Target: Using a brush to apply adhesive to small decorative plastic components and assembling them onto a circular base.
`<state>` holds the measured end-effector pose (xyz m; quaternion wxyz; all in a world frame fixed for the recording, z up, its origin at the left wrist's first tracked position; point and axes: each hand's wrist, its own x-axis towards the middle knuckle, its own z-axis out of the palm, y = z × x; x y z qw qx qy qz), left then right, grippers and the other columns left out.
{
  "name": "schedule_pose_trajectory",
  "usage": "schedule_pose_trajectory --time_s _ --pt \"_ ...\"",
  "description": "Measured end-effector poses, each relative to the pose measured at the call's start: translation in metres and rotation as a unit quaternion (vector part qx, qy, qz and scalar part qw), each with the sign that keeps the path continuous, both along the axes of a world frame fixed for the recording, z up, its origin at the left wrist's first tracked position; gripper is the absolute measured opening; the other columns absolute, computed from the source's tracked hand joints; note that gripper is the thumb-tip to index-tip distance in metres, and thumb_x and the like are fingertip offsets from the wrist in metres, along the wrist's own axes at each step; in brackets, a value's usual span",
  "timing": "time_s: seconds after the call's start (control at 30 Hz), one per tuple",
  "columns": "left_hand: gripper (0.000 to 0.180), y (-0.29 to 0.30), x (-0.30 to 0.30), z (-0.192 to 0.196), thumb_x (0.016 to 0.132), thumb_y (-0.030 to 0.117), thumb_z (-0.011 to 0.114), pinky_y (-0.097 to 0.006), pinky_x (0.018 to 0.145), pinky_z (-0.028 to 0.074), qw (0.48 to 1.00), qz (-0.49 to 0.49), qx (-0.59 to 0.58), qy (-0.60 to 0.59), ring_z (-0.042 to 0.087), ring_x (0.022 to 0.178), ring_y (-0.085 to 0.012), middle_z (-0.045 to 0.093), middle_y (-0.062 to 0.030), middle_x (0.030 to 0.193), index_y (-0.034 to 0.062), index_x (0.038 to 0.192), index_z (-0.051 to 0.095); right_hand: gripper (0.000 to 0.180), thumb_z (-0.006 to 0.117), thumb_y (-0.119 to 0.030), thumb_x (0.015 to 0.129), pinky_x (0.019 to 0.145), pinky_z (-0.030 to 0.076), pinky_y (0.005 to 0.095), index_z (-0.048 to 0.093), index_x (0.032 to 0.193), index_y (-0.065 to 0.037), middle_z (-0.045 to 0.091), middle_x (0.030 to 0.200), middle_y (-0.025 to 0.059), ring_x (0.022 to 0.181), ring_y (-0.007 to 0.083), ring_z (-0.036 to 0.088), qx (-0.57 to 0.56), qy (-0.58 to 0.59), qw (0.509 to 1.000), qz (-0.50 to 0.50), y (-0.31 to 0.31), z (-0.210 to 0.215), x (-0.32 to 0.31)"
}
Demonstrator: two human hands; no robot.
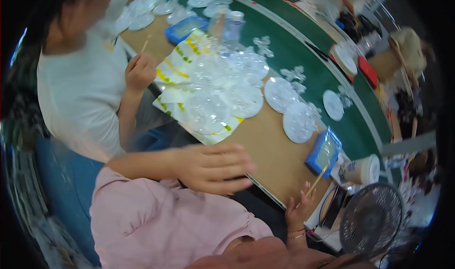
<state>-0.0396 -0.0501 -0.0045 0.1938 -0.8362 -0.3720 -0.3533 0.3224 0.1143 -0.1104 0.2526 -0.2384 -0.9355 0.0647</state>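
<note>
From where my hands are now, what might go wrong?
The left hand, near the patterned sheet, might snag it and drag the clear pieces piled there off the table. The stick in the right hand could bump the nearer blue box. The cup beside that box might get knocked by a wide swing.

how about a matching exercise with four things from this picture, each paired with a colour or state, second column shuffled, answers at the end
Things:
1. right hand
2. box nearest that hand
3. left hand
4. fan

Colours and states:
A. fingers stretched out, nothing visibly held
B. grey and round
C. holding a thin stick
D. blue

Pairs: 1-C, 2-D, 3-A, 4-B
</note>
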Motion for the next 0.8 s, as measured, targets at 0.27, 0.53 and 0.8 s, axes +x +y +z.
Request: schedule_pose_trajectory --time_s 0.27,0.53,0.8 --pt "0.047 -0.122 -0.134 -0.046 0.091 0.052 0.05 -0.037 0.083 0.05 0.949 0.286 0.056 0.12 0.057 0.096 -0.0245 0.065 -0.0066 0.101 0.0072 0.08 0.062 0.04 0.047 -0.026 0.096 0.111 0.017 0.0563 0.034 0.132 -0.014 0.039 0.143 0.0228 0.134 0.0382 0.035 0.068 -0.097 0.991 0.054 -0.005 0.0 -0.006" --pt "0.024 -0.108 -0.126 -0.066 0.088 0.03 0.06 -0.033 0.084 0.05 0.957 0.243 0.135 0.079 0.057 0.098 -0.0206 0.064 -0.0049 0.1 0.0065 0.086 0.064 0.061 0.059 -0.024 0.086 0.111 0.013 0.0596 0.03 0.139 -0.012 0.032 0.149 0.0174 0.137 0.0356 0.03 0.064 -0.157 0.98 0.101 -0.006 0.0 -0.008" --pt "0.03 -0.014 -0.02 -0.107 0.081 0.012 0.055 -0.034 0.086 0.049 0.988 -0.015 0.048 -0.149 0.056 0.106 -0.025 0.058 -0.0097 0.115 0.0062 0.109 0.064 0.073 0.067 -0.02 0.077 0.112 0.009 0.0606 0.028 0.139 -0.013 0.03 0.149 0.0189 0.136 0.0344 0.032 0.064 -0.19 0.977 0.077 -0.008 0.003 -0.009"
